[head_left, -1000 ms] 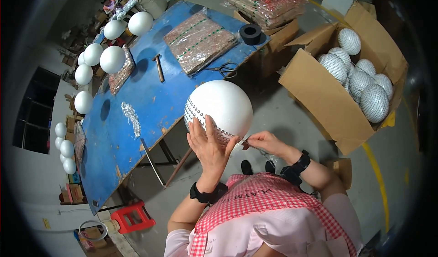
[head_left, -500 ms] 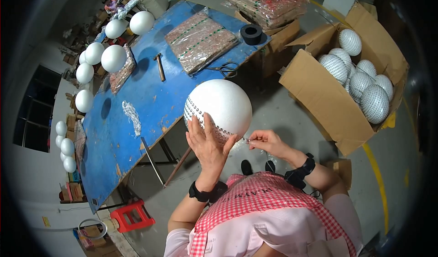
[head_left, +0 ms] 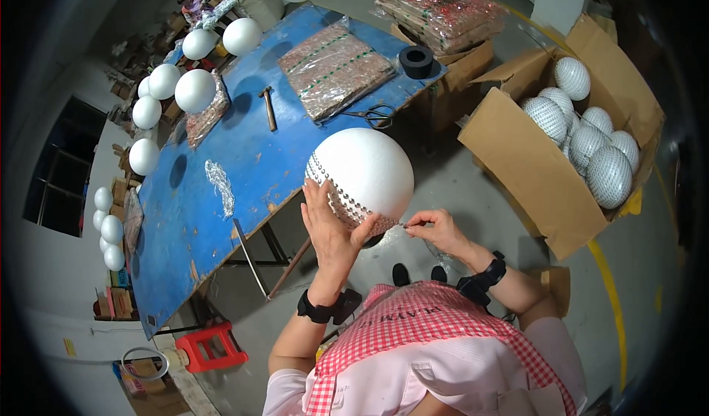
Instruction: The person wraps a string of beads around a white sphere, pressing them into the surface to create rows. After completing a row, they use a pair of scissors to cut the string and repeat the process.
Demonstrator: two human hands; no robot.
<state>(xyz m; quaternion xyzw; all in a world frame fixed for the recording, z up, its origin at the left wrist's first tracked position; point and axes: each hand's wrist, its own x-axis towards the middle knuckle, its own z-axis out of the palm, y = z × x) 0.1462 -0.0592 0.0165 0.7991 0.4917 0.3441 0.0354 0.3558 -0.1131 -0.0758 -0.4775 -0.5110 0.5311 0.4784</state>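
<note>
Barely shifted, the left hand [head_left: 330, 227] lies spread against the light, dentable foam ball [head_left: 362, 172] while the right hand [head_left: 436, 227] pinches its sequin strand [head_left: 347, 198], best cradled underneath

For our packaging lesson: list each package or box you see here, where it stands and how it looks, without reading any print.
Cardboard box: on the floor at right, brown, open, holding beaded balls.
Flat packets: on the blue table, clear wrap, glittery pink-green.
Packet stack: on a carton beyond the table, same glittery wrap.
</note>
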